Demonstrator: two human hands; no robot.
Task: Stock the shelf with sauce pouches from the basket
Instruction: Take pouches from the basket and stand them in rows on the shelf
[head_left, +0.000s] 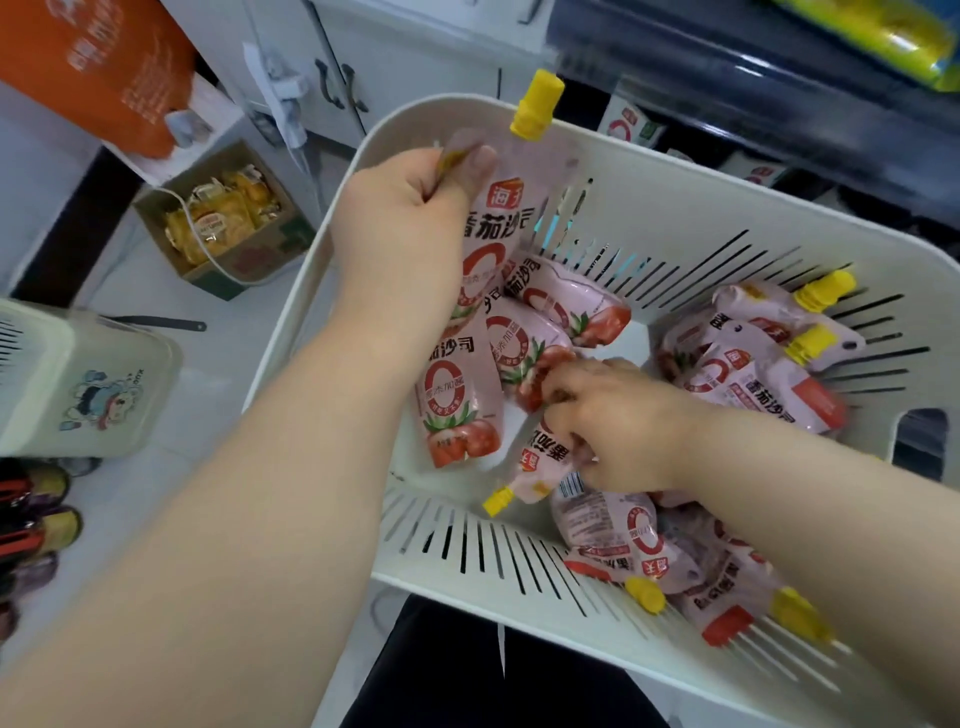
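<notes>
A cream slotted basket (675, 223) fills the middle and right of the head view, with several pink tomato sauce pouches with yellow caps lying in it. My left hand (410, 208) is shut on the top corner of a small bunch of pouches (488, 244) that hang upright over the basket's left side, one yellow cap (535, 104) sticking up. My right hand (618, 421) reaches into the basket and closes on another pouch (540, 467) lying with its cap towards the near wall. More pouches (753, 364) lie at the right.
A dark shelf (727, 67) with pouch boxes (631, 124) stands beyond the basket. On the floor at left are a cardboard box of yellow packets (223, 223), a second cream basket (88, 379), an orange bag (98, 67) and several dark bottles (36, 525).
</notes>
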